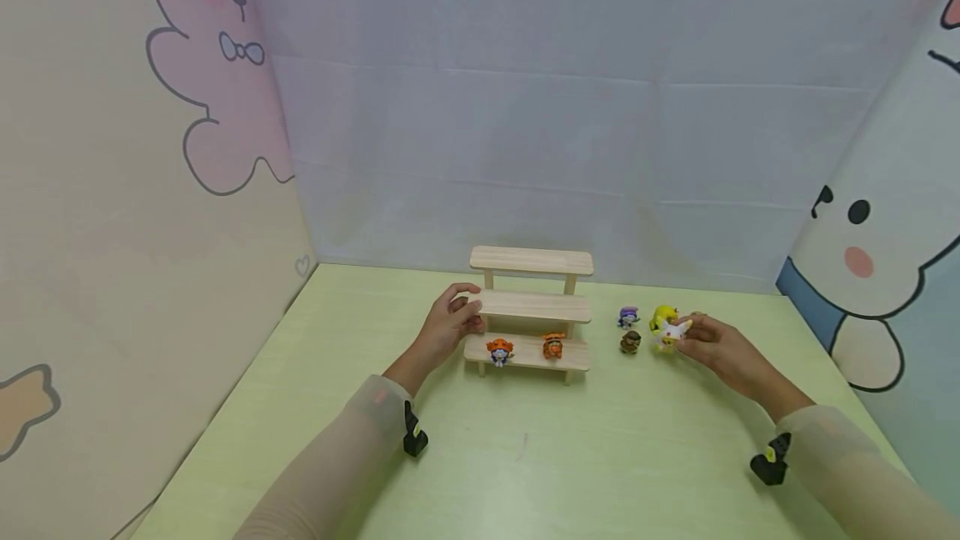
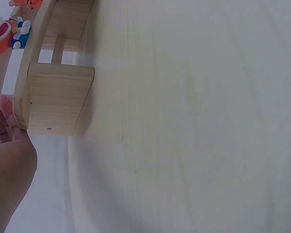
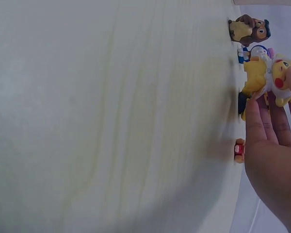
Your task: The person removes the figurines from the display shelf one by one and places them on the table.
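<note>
The white-and-yellow toy (image 1: 670,334) was out toward the back right corner of the worktop (image 1: 487,457). The right hand (image 1: 720,355) pinched it with thumb and fingers. A yellow toy (image 1: 663,315) was so near behind it that I could not tell if the two touched, or if the pinched toy was off the worktop. A soft pinch and a straight lift looked best, so nothing close by got bumped. The brown owl toy (image 1: 630,343) and the purple-hat toy (image 1: 628,317) sat just to its left.

Nearer the middle of the worktop's back edge was the wooden shelf (image 1: 534,307). The left hand (image 1: 444,330) gripped the left end of its middle step. That hold should be light but steady, because an orange-hat toy (image 1: 499,352) and an orange tiger toy (image 1: 552,346) sat on the bottom step and could tip.
</note>
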`<state>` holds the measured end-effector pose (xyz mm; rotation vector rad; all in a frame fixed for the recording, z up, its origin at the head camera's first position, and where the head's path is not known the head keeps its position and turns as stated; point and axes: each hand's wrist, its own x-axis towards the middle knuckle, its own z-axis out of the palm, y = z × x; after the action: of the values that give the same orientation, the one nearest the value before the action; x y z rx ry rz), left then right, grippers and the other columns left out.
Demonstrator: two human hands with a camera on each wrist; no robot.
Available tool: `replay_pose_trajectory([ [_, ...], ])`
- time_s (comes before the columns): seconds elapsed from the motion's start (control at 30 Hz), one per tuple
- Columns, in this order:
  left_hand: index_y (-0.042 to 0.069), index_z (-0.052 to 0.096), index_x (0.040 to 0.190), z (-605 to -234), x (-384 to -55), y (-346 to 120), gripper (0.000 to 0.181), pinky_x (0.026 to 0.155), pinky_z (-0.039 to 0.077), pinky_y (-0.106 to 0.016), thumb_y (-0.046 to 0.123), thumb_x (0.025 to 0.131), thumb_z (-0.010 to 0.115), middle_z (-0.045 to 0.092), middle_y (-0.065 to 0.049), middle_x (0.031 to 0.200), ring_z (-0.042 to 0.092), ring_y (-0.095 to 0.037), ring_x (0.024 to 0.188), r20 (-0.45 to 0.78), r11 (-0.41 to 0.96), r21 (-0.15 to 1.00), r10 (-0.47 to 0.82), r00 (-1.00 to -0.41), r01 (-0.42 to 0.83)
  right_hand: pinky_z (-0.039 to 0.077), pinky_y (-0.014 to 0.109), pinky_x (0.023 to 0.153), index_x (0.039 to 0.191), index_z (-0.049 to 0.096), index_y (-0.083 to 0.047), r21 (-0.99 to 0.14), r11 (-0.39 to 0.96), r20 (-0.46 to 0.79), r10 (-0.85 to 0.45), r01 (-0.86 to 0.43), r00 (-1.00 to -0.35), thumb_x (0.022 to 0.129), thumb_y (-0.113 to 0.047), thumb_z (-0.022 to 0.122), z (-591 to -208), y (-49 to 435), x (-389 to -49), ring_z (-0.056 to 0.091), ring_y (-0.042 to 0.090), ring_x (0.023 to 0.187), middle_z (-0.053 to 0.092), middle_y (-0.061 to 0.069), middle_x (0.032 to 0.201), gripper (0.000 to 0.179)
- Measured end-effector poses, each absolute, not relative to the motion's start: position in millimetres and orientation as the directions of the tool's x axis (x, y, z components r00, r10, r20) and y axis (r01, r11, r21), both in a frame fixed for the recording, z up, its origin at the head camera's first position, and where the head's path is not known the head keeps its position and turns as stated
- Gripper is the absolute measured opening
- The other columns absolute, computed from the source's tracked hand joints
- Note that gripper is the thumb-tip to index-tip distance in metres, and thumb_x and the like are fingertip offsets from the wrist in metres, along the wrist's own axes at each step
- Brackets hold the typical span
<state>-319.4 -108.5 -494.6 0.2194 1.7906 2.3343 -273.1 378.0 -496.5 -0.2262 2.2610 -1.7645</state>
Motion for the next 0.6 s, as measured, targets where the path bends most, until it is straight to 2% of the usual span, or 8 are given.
replay_pose_trajectory([
  [0.23, 0.005, 0.053, 0.136, -495.8, -320.3, -108.8, 0.032, 0.073, 0.061, -0.027, 0.009, 0.105, 0.060, 0.053, -0.004, 0.087, 0.065, -0.018, 0.076, 0.002, -0.249, 0.967, 0.242, -0.970, -0.060, 0.056, 0.022, 0.090, 0.138, 0.044, 0.005, -0.963, 0.258, -0.148, -0.276, 0.075, -0.950, 0.105, -0.014, 0.062, -501.5, 378.5, -275.4, 0.063, 0.007, 0.105, 0.057, 0.002, 0.121, 0.042],
  [0.6, 0.005, 0.053, 0.134, -495.4, -320.5, -108.2, 0.029, 0.072, 0.060, -0.027, 0.007, 0.106, 0.059, 0.051, -0.004, 0.086, 0.064, -0.018, 0.077, 0.012, -0.251, 0.967, 0.244, -0.970, -0.051, 0.056, 0.022, 0.092, 0.140, 0.043, 0.003, -0.965, 0.249, -0.158, -0.280, 0.087, -0.947, 0.105, -0.015, 0.062, -502.8, 378.9, -276.4, 0.062, 0.004, 0.106, 0.054, 0.002, 0.127, 0.043],
])
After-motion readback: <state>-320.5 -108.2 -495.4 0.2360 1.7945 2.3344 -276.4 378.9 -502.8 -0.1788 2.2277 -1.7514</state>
